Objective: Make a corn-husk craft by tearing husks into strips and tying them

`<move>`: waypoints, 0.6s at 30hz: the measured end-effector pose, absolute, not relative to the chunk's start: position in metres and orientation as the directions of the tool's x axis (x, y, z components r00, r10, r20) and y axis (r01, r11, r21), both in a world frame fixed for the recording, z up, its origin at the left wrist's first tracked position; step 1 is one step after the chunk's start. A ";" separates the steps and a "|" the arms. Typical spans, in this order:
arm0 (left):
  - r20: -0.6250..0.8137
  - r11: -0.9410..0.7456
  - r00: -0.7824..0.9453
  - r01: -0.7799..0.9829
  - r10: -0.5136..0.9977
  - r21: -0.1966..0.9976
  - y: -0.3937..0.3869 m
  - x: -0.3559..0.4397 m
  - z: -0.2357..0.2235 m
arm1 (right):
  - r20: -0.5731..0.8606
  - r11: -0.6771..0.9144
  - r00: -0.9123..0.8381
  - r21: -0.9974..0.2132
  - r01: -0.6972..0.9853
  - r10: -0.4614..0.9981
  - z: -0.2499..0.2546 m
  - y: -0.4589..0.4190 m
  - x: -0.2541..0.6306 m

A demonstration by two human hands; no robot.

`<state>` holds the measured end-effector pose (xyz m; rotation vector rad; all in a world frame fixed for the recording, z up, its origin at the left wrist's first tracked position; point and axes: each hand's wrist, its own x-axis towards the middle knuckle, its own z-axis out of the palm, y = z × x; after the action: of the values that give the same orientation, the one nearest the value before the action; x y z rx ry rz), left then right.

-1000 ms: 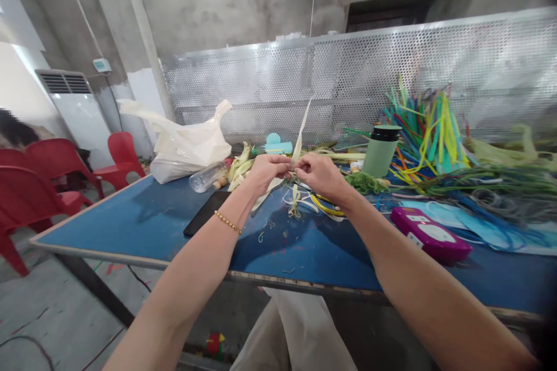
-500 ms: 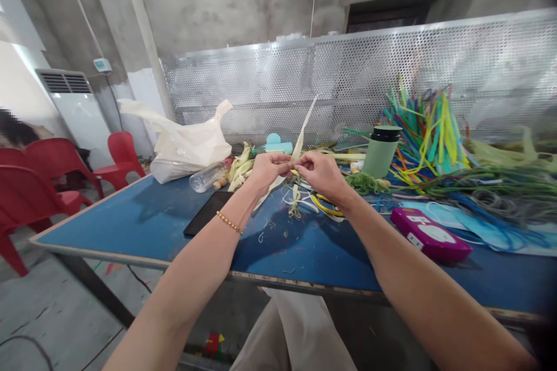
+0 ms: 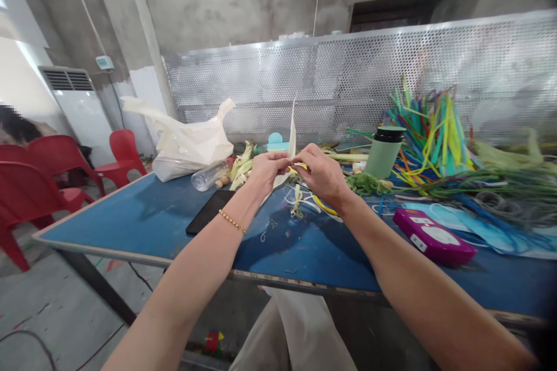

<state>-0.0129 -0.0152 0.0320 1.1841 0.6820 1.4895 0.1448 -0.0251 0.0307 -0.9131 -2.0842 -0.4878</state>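
Observation:
My left hand [image 3: 268,171] and my right hand [image 3: 322,176] meet above the middle of the blue table [image 3: 152,226]. Both pinch a pale strip that looks like corn husk [image 3: 293,130]. One pointed end of it stands upright above the fingers; a pale tail hangs below my left hand. The pinched part is mostly hidden by my fingertips. Beneath my hands is a small knotted piece of pale green husk [image 3: 297,206], near white loops of cord and a yellow-handled tool. Beside my left forearm rests a dark flat tablet [image 3: 212,212].
To the left stand a white plastic bag [image 3: 191,147] and a lying clear bottle [image 3: 208,177]. On the right are a green tumbler [image 3: 383,156], a magenta power strip [image 3: 435,236], blue face masks and a bundle of colourful strips [image 3: 439,133]. A perforated metal panel [image 3: 243,80] backs the table.
The upright end of the husk has swung left and now stands nearly vertical. My right hand has turned slightly, its fingers still at the pinch. The view has shifted a little.

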 end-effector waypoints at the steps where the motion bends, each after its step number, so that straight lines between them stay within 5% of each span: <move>1: 0.311 -0.266 0.064 -0.378 0.948 0.887 -0.015 -0.013 0.032 | 0.782 0.640 -0.434 0.058 0.766 0.448 0.030 -0.025 0.145; 7: 0.284 -0.239 0.095 -0.331 0.954 0.913 -0.015 -0.012 0.031 | 0.726 0.514 -0.487 0.214 0.830 0.485 0.033 -0.027 0.146; 18: 0.262 -0.205 0.117 -0.360 0.958 0.910 -0.018 -0.009 0.031 | 0.640 0.411 -0.470 0.253 0.876 0.607 0.038 -0.031 0.141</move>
<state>-0.0092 -0.0182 0.0309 1.1811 0.7060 1.4020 0.1414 -0.0315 0.0385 -1.2619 -2.2184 -0.7937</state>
